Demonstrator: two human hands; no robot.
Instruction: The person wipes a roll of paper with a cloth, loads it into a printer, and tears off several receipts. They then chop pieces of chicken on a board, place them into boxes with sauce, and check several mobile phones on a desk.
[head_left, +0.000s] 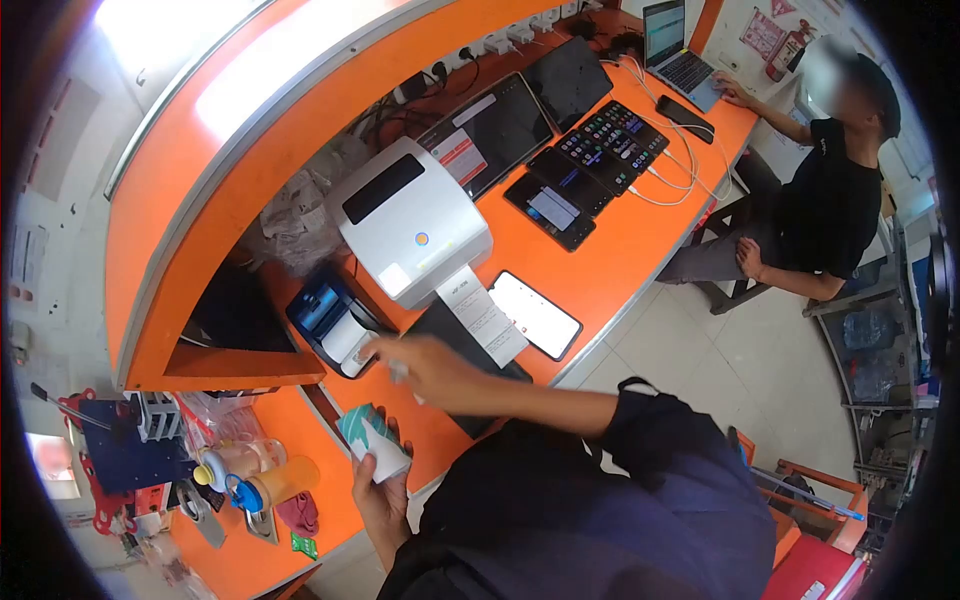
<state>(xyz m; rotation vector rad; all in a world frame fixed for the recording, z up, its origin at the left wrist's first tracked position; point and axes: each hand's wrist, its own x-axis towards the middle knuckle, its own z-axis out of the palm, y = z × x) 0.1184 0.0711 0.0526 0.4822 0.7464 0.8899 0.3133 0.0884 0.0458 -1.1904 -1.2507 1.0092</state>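
Note:
My left hand [382, 490] is wrapped round a soft white-and-teal pack [375, 440], held upright near the desk's front edge. My right hand [425, 372] reaches across the desk with its fingers pinched together, slightly blurred. A pale bit of something shows at its fingers, too smeared to name. Just beyond the fingertips lies a small blue-and-black portable printer [322, 308] with its lid up and a white paper roll [347, 338] inside. Beside it stands a white label printer [415, 225], a printed paper strip [482, 318] hanging from its front over a black flat item [445, 330].
A lit phone [535, 315], several dark phones and tablets [555, 205], and white cables lie along the orange desk [640, 225]. A seated person [835, 190] uses a laptop [683, 70]. Bottles [275, 483] stand on the lower orange surface. An orange shelf edge [160, 290] overhangs.

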